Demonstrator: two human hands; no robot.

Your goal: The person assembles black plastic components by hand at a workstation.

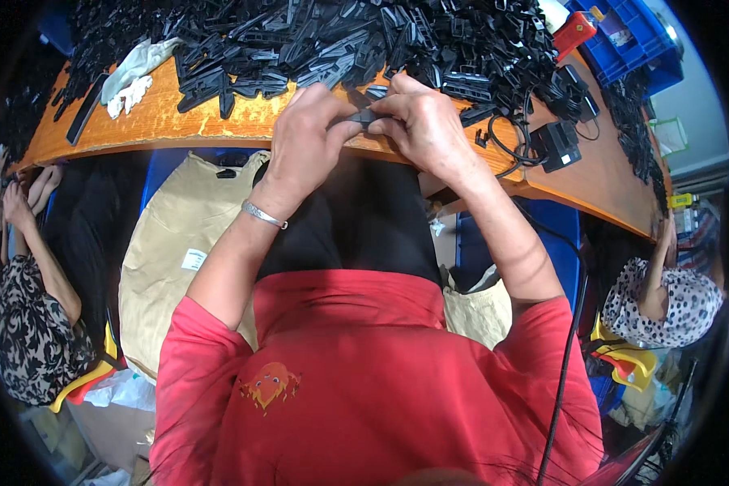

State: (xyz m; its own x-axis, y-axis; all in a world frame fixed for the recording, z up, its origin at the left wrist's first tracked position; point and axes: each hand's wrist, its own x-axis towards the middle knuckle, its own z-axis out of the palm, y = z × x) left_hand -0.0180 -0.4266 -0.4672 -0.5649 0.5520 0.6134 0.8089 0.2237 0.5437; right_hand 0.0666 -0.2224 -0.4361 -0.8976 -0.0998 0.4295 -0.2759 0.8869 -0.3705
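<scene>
My left hand and my right hand meet at the front edge of the wooden table. Between them they pinch a small black plastic part, one end in each hand's fingertips. Much of the part is covered by my fingers, so its full shape does not show. Just beyond my hands spreads a large heap of black plastic parts, many of them long and narrow.
A pale glove and a long black strip lie on the table at left. To the right are a black adapter with cables and a blue crate. Brown sacks hang below. Other people sit at both sides.
</scene>
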